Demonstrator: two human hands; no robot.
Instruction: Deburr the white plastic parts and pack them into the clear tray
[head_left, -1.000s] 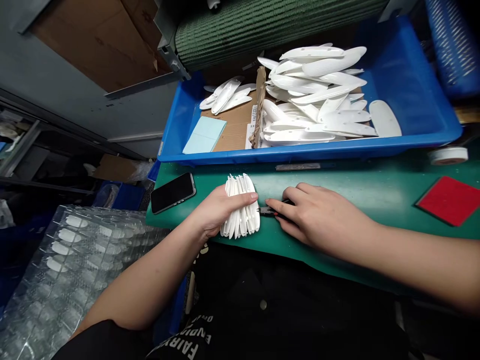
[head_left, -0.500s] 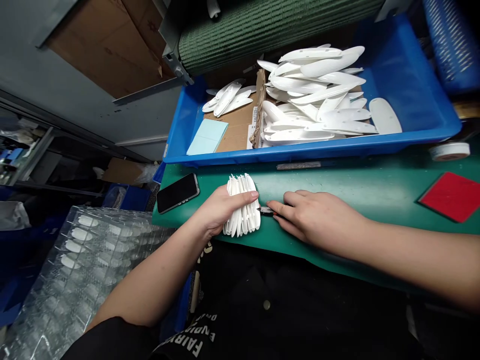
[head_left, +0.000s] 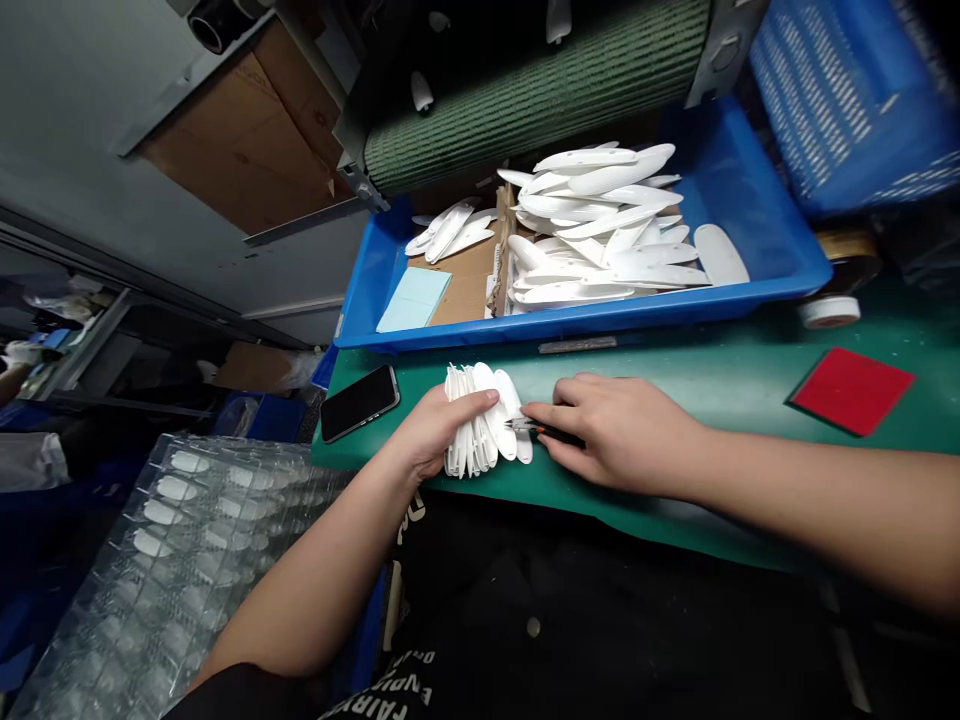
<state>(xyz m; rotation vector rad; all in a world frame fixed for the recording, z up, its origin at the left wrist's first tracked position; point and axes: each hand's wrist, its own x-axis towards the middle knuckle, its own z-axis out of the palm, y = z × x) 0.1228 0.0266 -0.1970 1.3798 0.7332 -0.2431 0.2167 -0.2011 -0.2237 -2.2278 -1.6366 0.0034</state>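
My left hand (head_left: 435,432) grips a stack of white oval plastic pieces (head_left: 480,420) standing on edge on the green table (head_left: 712,370). The rightmost pieces lean away from the stack. My right hand (head_left: 615,430) lies on the table just to the right, fingers closed on a small dark tool with a metal tip (head_left: 534,428). The tip touches the outermost white piece.
A blue bin (head_left: 757,215) behind holds a heap of white pieces, a cardboard divider and a pale blue sheet. A black phone (head_left: 360,402) lies at the table's left end, a red square pad (head_left: 851,390) and a tape roll (head_left: 829,311) at the right. Clear blister trays (head_left: 172,540) lie lower left.
The rightmost pieces have tipped away from the stack toward the tool. The tool tip has moved in against them. The camera has tilted, shifting the scene down.
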